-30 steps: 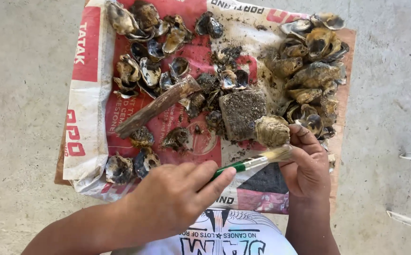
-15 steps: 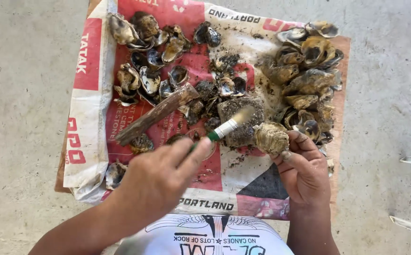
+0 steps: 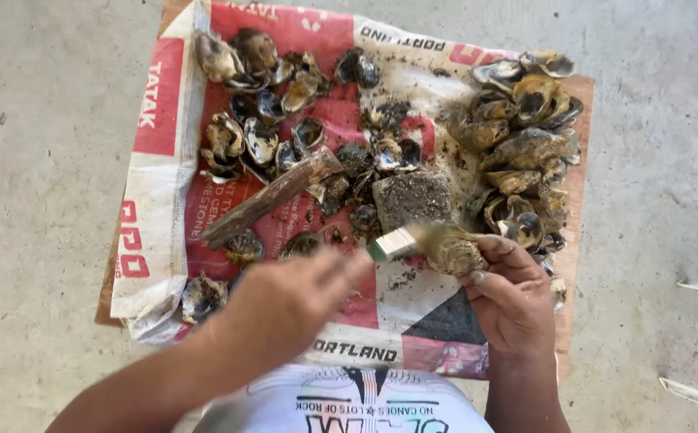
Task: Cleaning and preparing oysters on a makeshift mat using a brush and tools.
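1. The right hand [image 3: 513, 297] pinches a muddy shell [image 3: 455, 250] at its 11 o'clock.
2. The left hand [image 3: 285, 305], blurred, is curled around a brush [image 3: 401, 240] that touches the shell.
3. At the shell's 12 o'clock a grey stone block [image 3: 411, 199] lies on the printed sack [image 3: 157, 160].
4. Shell heaps [image 3: 525, 136] lie at 1 o'clock.

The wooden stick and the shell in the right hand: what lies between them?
In the head view, small dark shells and a grey stone block lie between the wooden stick and the held shell.

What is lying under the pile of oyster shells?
The oyster shells lie on a red and white woven sack. A brown board shows at its edges; what is beneath that is covered.
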